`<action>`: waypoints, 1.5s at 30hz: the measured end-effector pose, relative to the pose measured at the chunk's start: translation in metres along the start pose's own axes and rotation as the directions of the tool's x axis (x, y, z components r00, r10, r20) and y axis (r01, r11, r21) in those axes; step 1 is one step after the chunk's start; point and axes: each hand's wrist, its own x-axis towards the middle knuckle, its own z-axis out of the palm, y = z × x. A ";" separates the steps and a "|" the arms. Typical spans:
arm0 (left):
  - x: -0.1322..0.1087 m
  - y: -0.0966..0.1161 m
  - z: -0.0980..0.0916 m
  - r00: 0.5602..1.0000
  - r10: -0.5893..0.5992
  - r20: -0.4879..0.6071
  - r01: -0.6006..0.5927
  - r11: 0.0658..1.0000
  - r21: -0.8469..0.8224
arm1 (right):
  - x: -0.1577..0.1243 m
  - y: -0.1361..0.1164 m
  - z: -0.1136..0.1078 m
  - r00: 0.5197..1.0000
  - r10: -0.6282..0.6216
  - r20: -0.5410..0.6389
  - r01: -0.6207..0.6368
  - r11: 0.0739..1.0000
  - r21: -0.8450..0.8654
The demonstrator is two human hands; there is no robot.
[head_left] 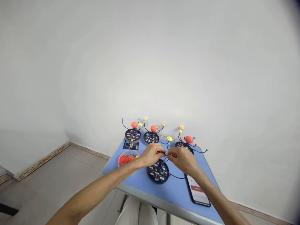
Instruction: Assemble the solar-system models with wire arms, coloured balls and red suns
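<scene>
The left hand (152, 155) and right hand (184, 160) pinch a thin black wire (167, 155) running crosswise above a round black disc (158, 172), near the blue table's (173, 190) front edge.

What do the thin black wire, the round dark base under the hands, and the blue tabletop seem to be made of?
The thin black wire looks like plastic-coated flexible wire, matte, holding smooth curves. The round dark base seems to be moulded plastic, with a faint sheen and a raised rim. The blue tabletop looks like smooth laminate, though the finish is hard to confirm.

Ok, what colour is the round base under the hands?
The round base is black with small multicoloured pieces; head view.
</scene>
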 end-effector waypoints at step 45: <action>-0.007 -0.027 0.018 0.964 -0.059 0.259 -0.014 0.963 0.270 | -0.004 0.012 0.058 0.991 0.044 0.126 -0.026 0.990 -0.138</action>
